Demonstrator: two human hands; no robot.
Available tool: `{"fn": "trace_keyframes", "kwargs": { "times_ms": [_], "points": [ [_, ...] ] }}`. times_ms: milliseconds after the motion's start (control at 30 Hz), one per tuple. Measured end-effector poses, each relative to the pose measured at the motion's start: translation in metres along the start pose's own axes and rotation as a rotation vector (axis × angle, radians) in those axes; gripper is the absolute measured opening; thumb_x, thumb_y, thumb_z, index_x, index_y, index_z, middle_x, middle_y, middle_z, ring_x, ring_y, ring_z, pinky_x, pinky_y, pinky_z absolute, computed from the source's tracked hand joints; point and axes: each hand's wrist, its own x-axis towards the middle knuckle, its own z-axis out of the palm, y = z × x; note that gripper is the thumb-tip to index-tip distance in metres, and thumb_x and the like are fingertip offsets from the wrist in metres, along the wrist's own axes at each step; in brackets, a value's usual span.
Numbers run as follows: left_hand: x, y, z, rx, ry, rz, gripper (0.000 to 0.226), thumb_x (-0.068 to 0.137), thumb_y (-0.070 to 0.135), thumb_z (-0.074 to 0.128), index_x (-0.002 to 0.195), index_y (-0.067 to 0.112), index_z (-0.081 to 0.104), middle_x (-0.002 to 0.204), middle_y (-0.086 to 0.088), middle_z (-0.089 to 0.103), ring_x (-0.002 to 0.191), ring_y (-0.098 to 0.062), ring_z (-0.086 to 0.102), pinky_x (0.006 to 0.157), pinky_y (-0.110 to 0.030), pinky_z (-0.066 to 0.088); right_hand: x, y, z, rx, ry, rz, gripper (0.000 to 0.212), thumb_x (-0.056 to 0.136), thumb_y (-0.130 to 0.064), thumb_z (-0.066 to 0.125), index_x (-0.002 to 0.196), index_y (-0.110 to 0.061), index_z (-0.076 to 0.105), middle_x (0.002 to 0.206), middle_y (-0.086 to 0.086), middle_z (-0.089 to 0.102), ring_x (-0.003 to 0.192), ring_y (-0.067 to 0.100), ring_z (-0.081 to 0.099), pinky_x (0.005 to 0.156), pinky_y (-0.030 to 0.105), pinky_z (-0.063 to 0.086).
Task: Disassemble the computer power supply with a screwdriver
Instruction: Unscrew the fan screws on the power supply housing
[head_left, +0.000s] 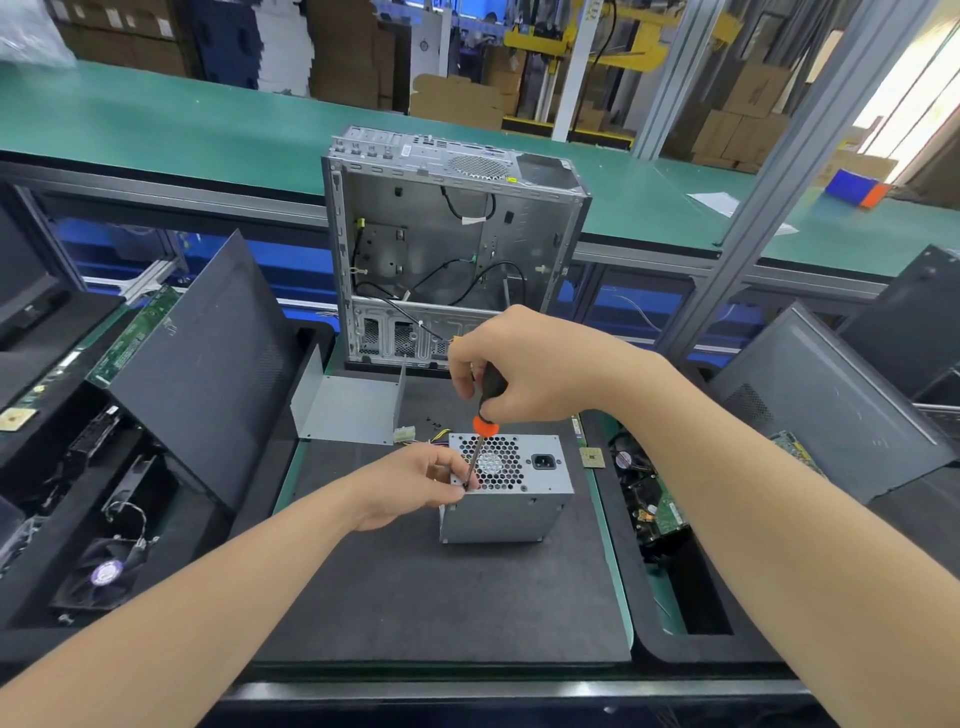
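Note:
A grey metal power supply stands on the black mat, its honeycomb fan grille and power socket facing up. My right hand grips the black and orange handle of a screwdriver. The shaft runs down to the near left corner of the grille. My left hand holds that left corner of the power supply, fingers pinched around the screwdriver tip. The tip and any screw there are hidden by my fingers.
An open grey computer case stands behind the mat. A bent metal cover lies left of it, with small screws nearby. Black panels and circuit boards fill bins on both sides; a loose fan lies at left.

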Motion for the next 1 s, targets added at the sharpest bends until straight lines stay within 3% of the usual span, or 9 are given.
{"fn": "trace_keyframes", "kwargs": {
  "times_ms": [233,333,500,600,700,767,867,1000],
  "points": [
    [0.001,-0.003,0.0,-0.048,0.001,-0.021,0.012,0.101,0.011,0.066,0.105,0.016,0.076,0.088,0.016,0.071,0.083,-0.002,0.062,0.078,-0.019,0.052,0.0,0.0,-0.002,0.023,-0.002,0.013,0.025,0.075,-0.012,0.076,0.096,-0.024,0.069,0.079,-0.011,0.067,0.078,0.004,0.062,0.074,0.038,0.057],
    [0.002,-0.003,0.0,-0.146,0.023,-0.054,0.012,0.102,0.01,0.066,0.111,0.012,0.074,0.103,0.001,0.068,0.091,-0.011,0.058,0.082,-0.024,0.052,0.001,0.0,-0.002,0.017,0.017,0.015,0.024,0.075,-0.014,0.077,0.096,-0.024,0.07,0.079,-0.011,0.066,0.081,0.011,0.063,0.076,0.039,0.057],
    [0.003,-0.002,-0.005,-0.255,-0.022,-0.082,0.011,0.102,0.007,0.064,0.106,0.012,0.073,0.094,0.002,0.067,0.075,-0.004,0.062,0.073,-0.019,0.054,0.003,0.001,-0.004,0.016,0.044,0.017,0.021,0.076,-0.015,0.076,0.095,-0.022,0.07,0.078,-0.01,0.065,0.078,0.01,0.063,0.074,0.04,0.058],
    [0.0,-0.002,-0.009,-0.32,-0.025,-0.099,0.016,0.105,0.007,0.06,0.118,0.009,0.069,0.098,0.001,0.072,0.084,-0.008,0.068,0.09,-0.029,0.055,0.006,0.001,-0.002,0.028,0.079,0.024,0.019,0.077,-0.017,0.077,0.094,-0.02,0.07,0.077,-0.011,0.063,0.075,0.008,0.06,0.072,0.039,0.057],
    [-0.003,-0.005,-0.015,-0.359,-0.005,-0.112,0.023,0.109,0.009,0.053,0.128,0.005,0.064,0.123,-0.01,0.074,0.104,-0.019,0.072,0.107,-0.041,0.048,0.01,0.002,0.003,0.056,0.092,0.036,0.018,0.078,-0.019,0.078,0.094,-0.021,0.069,0.08,-0.008,0.065,0.078,0.012,0.062,0.073,0.041,0.058],
    [-0.002,-0.012,-0.019,-0.381,0.05,-0.107,0.023,0.109,0.008,0.052,0.129,0.003,0.063,0.124,-0.011,0.072,0.107,-0.021,0.071,0.102,-0.039,0.05,0.015,0.002,0.008,0.075,0.109,0.045,0.018,0.079,-0.02,0.078,0.094,-0.021,0.069,0.08,-0.01,0.064,0.078,0.009,0.06,0.073,0.042,0.058],
    [0.001,-0.023,-0.026,-0.392,0.182,-0.082,0.021,0.109,0.003,0.05,0.122,0.001,0.067,0.107,-0.006,0.07,0.099,-0.017,0.069,0.088,-0.029,0.053,0.025,0.002,0.019,0.099,0.139,0.056,0.017,0.08,-0.019,0.078,0.094,-0.019,0.07,0.078,-0.01,0.064,0.079,0.01,0.059,0.072,0.042,0.057],
    [0.0,-0.042,-0.038,-0.392,0.312,-0.054,0.021,0.107,-0.001,0.053,0.108,0.007,0.072,0.093,-0.003,0.072,0.089,-0.014,0.069,0.081,-0.024,0.053,0.041,0.003,0.037,0.123,0.152,0.068,0.014,0.081,-0.016,0.075,0.094,-0.017,0.07,0.077,-0.01,0.063,0.08,0.014,0.058,0.074,0.04,0.055]
  ]
}}
